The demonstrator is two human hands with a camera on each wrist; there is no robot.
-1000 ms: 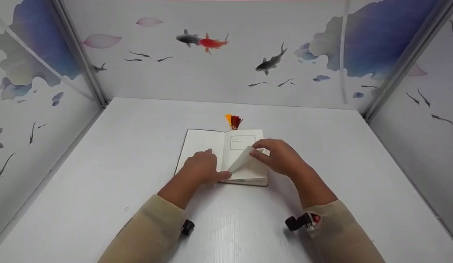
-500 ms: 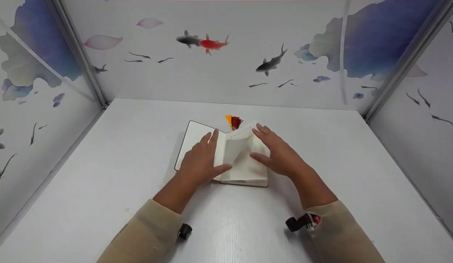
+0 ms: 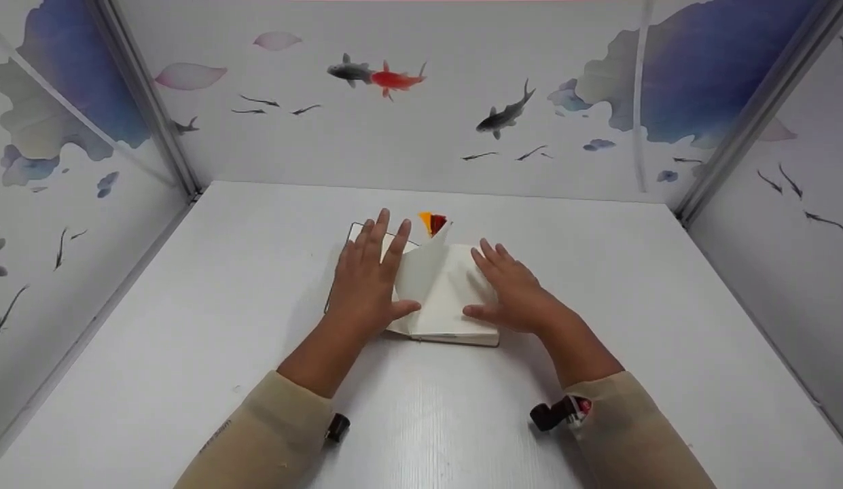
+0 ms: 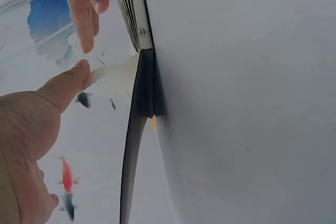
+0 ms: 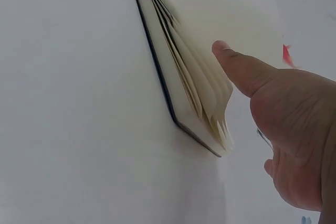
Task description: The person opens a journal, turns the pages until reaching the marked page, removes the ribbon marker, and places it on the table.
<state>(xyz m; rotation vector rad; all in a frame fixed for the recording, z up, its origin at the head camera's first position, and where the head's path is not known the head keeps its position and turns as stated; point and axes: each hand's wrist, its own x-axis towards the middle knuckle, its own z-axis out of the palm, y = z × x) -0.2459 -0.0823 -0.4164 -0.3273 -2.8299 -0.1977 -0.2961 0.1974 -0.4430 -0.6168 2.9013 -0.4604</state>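
Observation:
A notebook (image 3: 462, 292) with cream pages and a dark cover lies spread on the white table. One loose-standing page (image 3: 421, 275) rises at the spine and leans left, its upper corner near the tassels. My left hand (image 3: 367, 278) is spread over the left half, thumb at the lifted page, hiding most of the left side. On the right half is my right hand (image 3: 513, 288), fingers extended, near the outer edge of the pages. In the right wrist view, its thumb (image 5: 241, 69) overlaps the page block, whose leaves (image 5: 194, 77) fan slightly apart.
Yellow and dark red tassels (image 3: 433, 223) stick out past the notebook's top edge. White panels printed with fish (image 3: 394, 81) and blue shapes enclose the table (image 3: 190, 285) at the back and sides. Small black cameras (image 3: 550, 415) sit at the sleeve cuffs.
My right hand released the page it pinched, and the page swung over to the left. My left hand moved up and its fingers spread. The left cover now tilts up from the table.

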